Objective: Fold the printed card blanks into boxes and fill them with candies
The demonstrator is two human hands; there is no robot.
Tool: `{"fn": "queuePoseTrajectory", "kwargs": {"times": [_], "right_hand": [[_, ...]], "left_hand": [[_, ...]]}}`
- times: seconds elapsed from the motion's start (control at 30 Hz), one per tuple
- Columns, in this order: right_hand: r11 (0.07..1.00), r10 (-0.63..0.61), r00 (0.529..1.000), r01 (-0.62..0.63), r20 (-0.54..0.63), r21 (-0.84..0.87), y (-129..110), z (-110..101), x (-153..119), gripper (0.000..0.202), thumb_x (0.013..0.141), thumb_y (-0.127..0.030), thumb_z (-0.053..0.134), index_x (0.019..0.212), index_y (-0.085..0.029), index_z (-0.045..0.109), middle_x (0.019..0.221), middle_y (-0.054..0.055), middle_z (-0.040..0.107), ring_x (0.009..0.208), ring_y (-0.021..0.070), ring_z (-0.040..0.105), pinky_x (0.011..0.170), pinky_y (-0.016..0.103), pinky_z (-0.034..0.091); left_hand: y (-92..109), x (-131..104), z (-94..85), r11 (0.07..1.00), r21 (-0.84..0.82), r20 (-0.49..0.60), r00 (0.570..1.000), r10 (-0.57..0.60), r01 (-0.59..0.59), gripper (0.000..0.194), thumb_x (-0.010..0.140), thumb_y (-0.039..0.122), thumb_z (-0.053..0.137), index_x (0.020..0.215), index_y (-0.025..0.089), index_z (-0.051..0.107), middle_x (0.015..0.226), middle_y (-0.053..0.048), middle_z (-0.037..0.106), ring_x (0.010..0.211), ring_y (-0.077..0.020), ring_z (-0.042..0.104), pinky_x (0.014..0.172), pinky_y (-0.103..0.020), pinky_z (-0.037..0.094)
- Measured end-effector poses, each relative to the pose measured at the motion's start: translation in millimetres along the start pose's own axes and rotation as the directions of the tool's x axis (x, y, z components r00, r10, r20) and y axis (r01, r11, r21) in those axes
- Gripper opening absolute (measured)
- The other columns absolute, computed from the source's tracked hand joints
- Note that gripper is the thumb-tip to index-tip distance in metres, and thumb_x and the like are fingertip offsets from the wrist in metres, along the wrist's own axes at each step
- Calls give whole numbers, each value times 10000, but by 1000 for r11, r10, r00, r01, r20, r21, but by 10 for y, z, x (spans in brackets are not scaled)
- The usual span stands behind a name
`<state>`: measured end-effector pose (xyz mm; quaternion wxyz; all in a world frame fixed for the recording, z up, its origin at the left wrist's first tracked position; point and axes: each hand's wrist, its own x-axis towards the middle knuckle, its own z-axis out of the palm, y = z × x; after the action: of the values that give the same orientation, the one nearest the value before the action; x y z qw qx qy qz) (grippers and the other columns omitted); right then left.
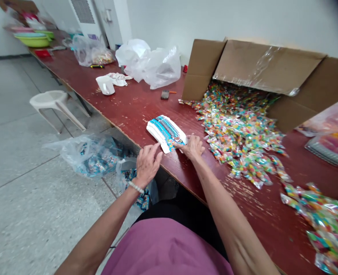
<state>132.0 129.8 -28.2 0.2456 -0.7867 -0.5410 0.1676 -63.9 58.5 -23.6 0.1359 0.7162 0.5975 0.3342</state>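
The blue-and-white stack (pixel 166 131) is laid near the counter's (pixel 134 105) edge, touched by the right hand (pixel 194 147), whose grip cannot be told; the left hand (pixel 148 163) is held loosely open beside it. By uneven pushing, it could be spilled.

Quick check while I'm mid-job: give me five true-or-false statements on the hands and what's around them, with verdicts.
1. The right hand has its thumb on the printed stack. True.
2. A bracelet circles the right wrist. False: the beaded bracelet is on the left hand's wrist.
3. The box is sealed. False: the cardboard box is open, wrapped candies spread before it.
4. The white stool stands on the floor. True.
5. The cup is on the stool. False: the white cup is on the table.
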Motion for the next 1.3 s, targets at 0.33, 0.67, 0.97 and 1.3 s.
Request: {"fn": "queuePoseTrajectory", "kwargs": {"times": [0.33,0.67,0.97,1.3], "right_hand": [[773,-69,997,76,-36,630,296,-316,-339,357,828,-555,597,860,-199,592,844,24,662,791,195,621,742,319,491],[376,-372,855,-217,362,901,256,-937,-1252,239,813,-412,771,854,-217,638,744,-13,663,596,112,557,531,217,447],[326,-424,852,-172,306,930,307,-973,-1408,468,802,-360,798,1208,-251,594,995,20,689,860,139,652,733,239,534],[476,-203,947,-126,248,871,355,-845,-1607,265,825,-436,734,817,-175,693,639,-14,658,517,116,571,484,219,455]], "left_hand": [[163,121,-70,995,89,-31,999,-35,37,504,897,475,595,1308,185,616,1081,-135,651,1035,-311,559,938,-417,405],[720,-555,-219,77,-476,805,400,438,876,526,696,495,806,1060,145,657,894,-96,727,820,-268,719,833,-420,532],[800,-629,-205,167,-599,793,551,260,783,347,725,398,822,864,108,691,730,-72,706,642,-213,713,661,-310,555],[847,-631,-132,429,-647,717,695,58,631,305,810,407,751,915,128,689,866,-59,716,806,-165,673,754,-262,517]]}}
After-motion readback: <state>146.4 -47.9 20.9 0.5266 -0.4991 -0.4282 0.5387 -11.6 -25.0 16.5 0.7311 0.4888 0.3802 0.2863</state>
